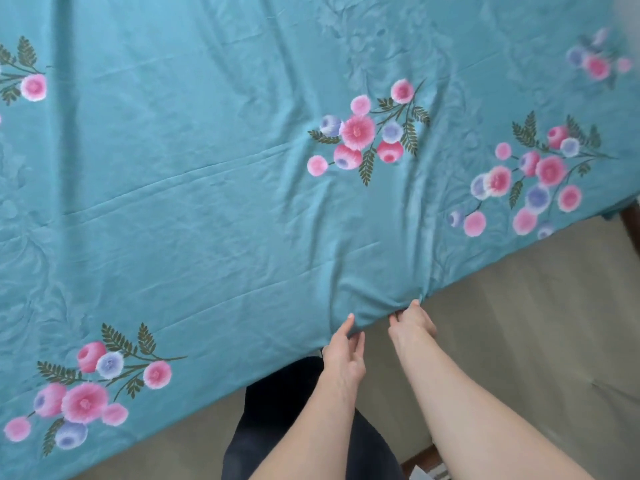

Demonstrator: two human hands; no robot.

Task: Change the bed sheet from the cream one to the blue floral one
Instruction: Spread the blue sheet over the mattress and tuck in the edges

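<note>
Beige floor [519, 341] shows under the near edge of the bed, and we stand there in dark trousers [277, 427], looking down. We see the blue sheet [207, 202] already spread over the whole bed, with pink and violet flower bunches and some long creases running across it. The cream sheet is not in view, so we judge that the change is nearly done and the step now is to pull and smooth the near edge. Our left hand [343, 355] pinches the hem, thumb on top and fingers curled below it. Our right hand [412, 320] grips the same hem just beside, fingers closed around a small gathered fold. Next we probably need to pull the edge toward us and downward evenly, then tuck it, so the creases go flat. At far right a dark wooden piece [630, 220] stands by the corner of the bed.
</note>
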